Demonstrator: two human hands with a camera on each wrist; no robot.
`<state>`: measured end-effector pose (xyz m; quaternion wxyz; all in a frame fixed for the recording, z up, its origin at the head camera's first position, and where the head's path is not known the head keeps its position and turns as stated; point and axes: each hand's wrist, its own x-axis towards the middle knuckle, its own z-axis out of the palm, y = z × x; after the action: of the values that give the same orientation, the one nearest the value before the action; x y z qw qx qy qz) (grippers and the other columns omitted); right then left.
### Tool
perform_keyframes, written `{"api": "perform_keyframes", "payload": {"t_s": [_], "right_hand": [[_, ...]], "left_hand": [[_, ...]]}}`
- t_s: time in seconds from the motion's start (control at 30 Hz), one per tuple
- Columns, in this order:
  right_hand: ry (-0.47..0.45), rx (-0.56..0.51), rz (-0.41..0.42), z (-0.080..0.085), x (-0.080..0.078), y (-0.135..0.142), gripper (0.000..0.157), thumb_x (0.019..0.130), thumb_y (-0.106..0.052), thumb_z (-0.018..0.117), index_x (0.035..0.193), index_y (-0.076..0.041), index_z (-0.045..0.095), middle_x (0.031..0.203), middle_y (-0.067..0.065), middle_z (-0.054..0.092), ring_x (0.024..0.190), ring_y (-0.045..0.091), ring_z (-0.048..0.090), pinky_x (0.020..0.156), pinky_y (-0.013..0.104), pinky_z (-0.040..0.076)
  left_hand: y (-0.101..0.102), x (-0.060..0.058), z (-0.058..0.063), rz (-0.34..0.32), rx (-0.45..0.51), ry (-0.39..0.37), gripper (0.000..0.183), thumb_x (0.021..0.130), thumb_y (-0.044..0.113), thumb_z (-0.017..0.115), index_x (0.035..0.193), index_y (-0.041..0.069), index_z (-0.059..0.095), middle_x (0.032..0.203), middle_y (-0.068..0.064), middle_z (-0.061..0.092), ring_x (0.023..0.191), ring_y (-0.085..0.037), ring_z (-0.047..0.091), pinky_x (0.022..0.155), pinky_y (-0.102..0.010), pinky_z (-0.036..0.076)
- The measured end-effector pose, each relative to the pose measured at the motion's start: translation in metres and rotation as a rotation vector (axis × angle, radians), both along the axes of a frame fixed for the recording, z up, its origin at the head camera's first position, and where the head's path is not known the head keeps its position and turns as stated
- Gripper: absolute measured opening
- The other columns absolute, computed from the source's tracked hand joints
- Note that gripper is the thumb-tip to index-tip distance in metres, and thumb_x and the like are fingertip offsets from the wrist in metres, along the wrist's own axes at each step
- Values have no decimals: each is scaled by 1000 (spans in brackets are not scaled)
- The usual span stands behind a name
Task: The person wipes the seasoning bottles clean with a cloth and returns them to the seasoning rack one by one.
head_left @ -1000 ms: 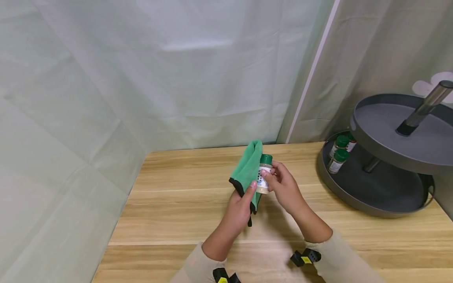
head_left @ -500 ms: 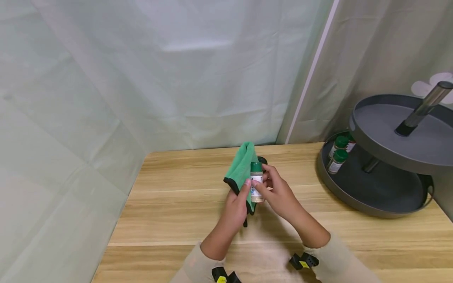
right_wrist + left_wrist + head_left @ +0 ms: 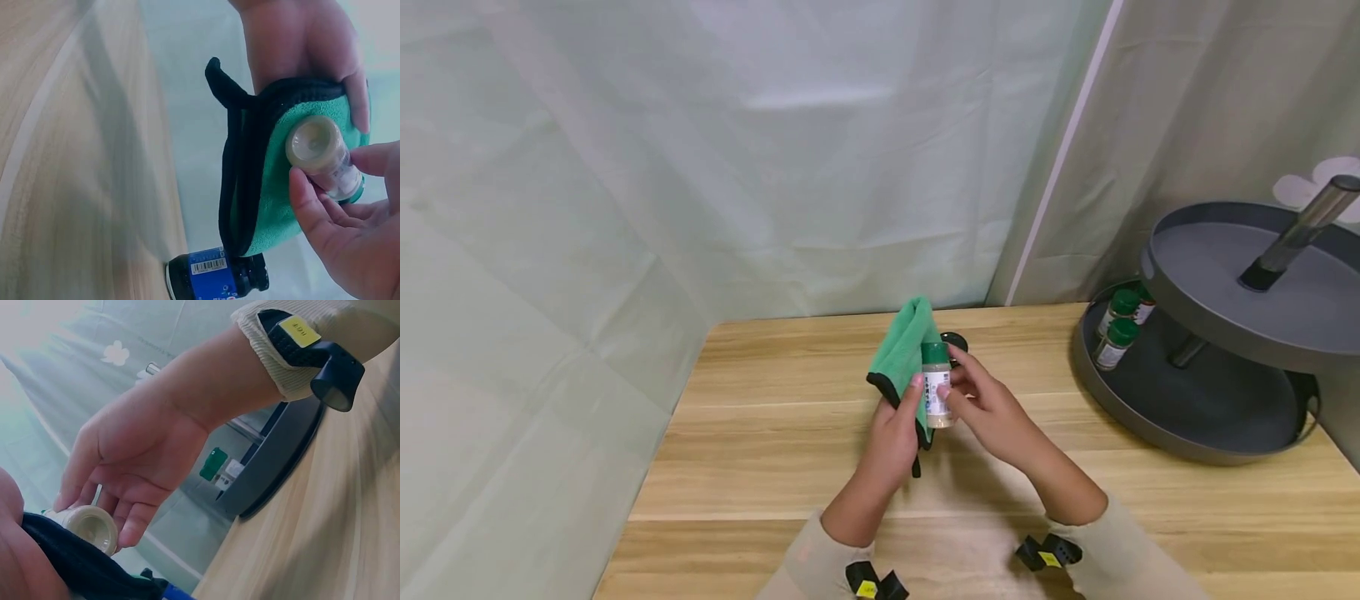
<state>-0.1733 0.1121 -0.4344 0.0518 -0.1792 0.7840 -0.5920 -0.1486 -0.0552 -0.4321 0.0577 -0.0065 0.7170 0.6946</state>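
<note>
My right hand (image 3: 992,412) pinches a small spice jar (image 3: 937,396) with a green lid and white label between thumb and fingers. The jar stands upright above the table, against a folded green cloth (image 3: 904,350) with black edging. My left hand (image 3: 889,437) grips that cloth from below, its thumb lying along the cloth beside the jar. In the right wrist view the jar's clear base (image 3: 312,142) faces the camera, with the cloth behind it. The left wrist view shows the right fingers round the jar (image 3: 94,528); most of the left hand is cut off there.
A dark jar with a blue label (image 3: 212,275) stands on the table behind the cloth; only its black lid (image 3: 955,342) shows from the head. At right stands a two-tier grey round rack (image 3: 1195,450), with green-lidded spice jars (image 3: 1116,343) on its lower tier.
Both hands have shifted a little left with the cloth and spice jar. The jar has come down slightly and turned, showing more label. The dark lid behind has come into sight.
</note>
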Motion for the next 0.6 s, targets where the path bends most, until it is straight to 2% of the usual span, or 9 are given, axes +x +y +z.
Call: {"api": "perform_keyframes", "payload": {"t_s": [0.1, 0.23, 0.37, 0.6], "right_hand": [[-4, -25, -41, 0, -2, 2, 61, 104, -22, 59, 157, -11, 31, 119, 17, 61, 96, 21, 61, 77, 29, 57], [1, -63, -97, 1, -5, 4, 62, 104, -21, 59, 157, -11, 31, 118, 18, 61, 95, 22, 61, 77, 27, 56], [-1, -72, -141, 1, -7, 5, 61, 103, -23, 60, 157, -10, 32, 118, 18, 62, 94, 22, 62, 77, 25, 55], [-1, -50, -129, -3, -5, 1, 62, 102, -24, 62, 156, -9, 35, 117, 17, 63, 96, 22, 63, 76, 27, 57]], "left_hand": [[3, 2, 1, -7, -27, -3, 65, 101, 63, 42, 145, 16, 49, 136, -4, 62, 123, -17, 53, 113, -40, 39], [7, 4, 2, -37, -11, 10, 62, 103, 58, 43, 142, 11, 52, 135, -6, 63, 121, -17, 54, 111, -39, 41], [9, 5, 2, -61, -6, 16, 58, 105, 54, 43, 142, 11, 52, 138, -6, 62, 124, -17, 54, 113, -40, 41], [9, 4, -1, -49, 44, 19, 60, 106, 53, 42, 150, 11, 43, 145, -6, 56, 131, -18, 50, 118, -41, 37]]}}
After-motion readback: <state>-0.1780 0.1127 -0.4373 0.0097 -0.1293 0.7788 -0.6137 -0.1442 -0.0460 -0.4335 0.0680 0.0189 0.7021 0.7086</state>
